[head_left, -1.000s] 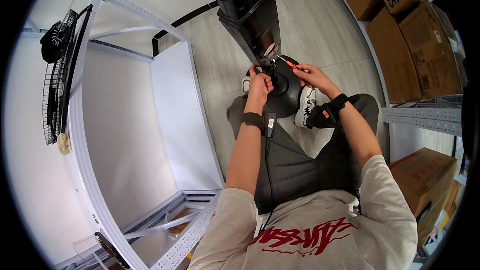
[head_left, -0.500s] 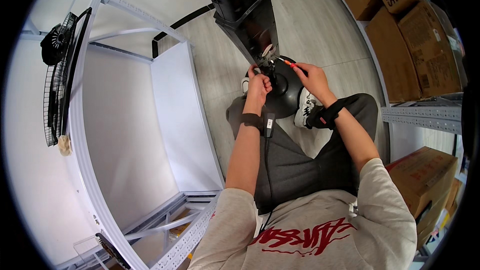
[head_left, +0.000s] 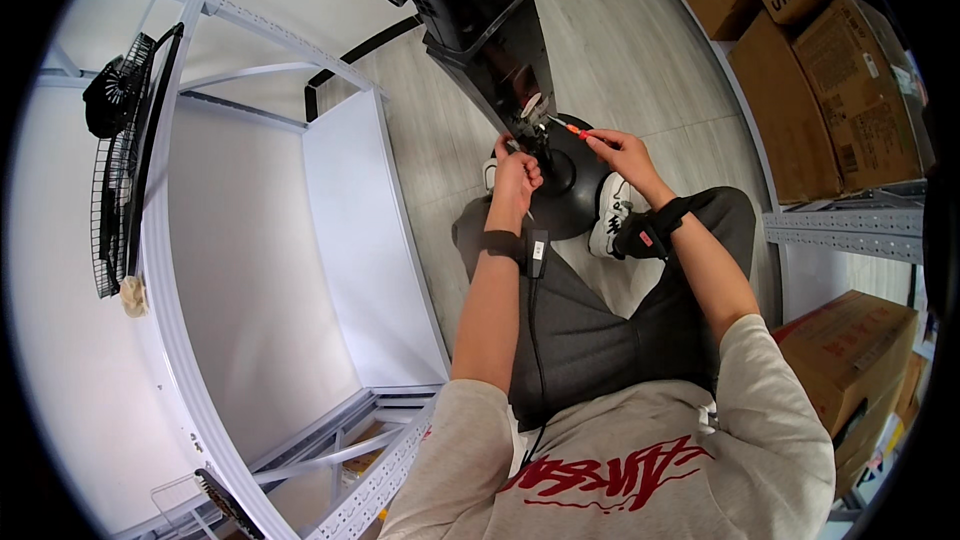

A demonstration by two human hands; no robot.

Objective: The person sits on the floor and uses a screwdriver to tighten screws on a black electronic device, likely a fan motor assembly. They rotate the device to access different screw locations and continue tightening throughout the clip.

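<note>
A tall black appliance column leans up and away from me, its lower end open with metal parts and wires showing. Its round black base rests on the floor between my feet. At the column's lower edge my left hand is closed, thumb side against the housing, the other fingers curled; part of its grip is hidden. My right hand pinches a screwdriver with a red and orange handle. The screwdriver's shaft points left into the opening, at or very near the metal parts; contact is too small to tell.
A white metal shelf frame stands at left, with a black fan grille against it. Stacked cardboard boxes sit on a rack at right, and another carton is lower down. My shoe is beside the base.
The column appears slightly further left and lower in the picture. My right hand and the screwdriver have shifted a little, the wrist turned slightly. My left hand keeps its place.
</note>
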